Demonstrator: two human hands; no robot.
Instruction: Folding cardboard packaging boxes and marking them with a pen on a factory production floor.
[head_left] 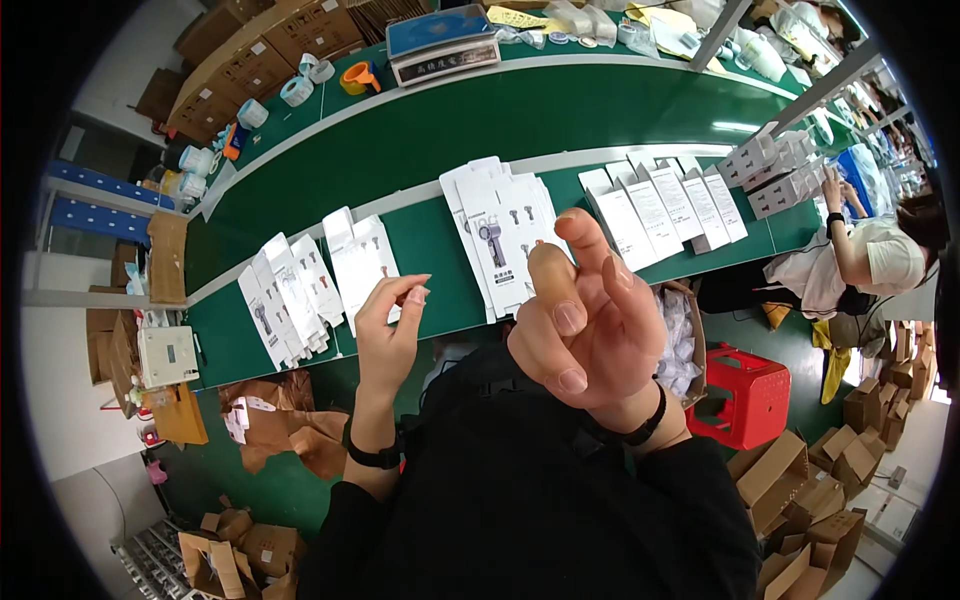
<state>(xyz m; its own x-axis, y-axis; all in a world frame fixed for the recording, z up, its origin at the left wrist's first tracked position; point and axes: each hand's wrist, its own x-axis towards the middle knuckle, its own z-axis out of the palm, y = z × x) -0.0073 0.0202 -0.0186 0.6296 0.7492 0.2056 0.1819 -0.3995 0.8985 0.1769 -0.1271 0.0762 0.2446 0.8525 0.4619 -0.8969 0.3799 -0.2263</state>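
Observation:
My left hand (pixel 388 328) hovers over the table's near edge, just right of some flat white cartons (pixel 357 262). Its thumb and index finger nearly meet, and nothing shows between them. Closer to the camera, my right hand (pixel 600 320) is raised palm up with its fingers bent and apart, holding nothing. Behind it lies a stack of flat white cartons (pixel 497 235) printed with a handheld fan. Another fanned-out row of cartons (pixel 287 300) rests at the left. White cartons with text panels (pixel 660 210) lie to the right of the stack.
The green table (pixel 430 225) carries assembled boxes (pixel 775 170) at its right end, beside a co-worker (pixel 870 250). Beyond are a scale (pixel 443 48) and a tape dispenser (pixel 360 78). A red stool (pixel 742 400) and open brown boxes (pixel 775 480) stand at lower right.

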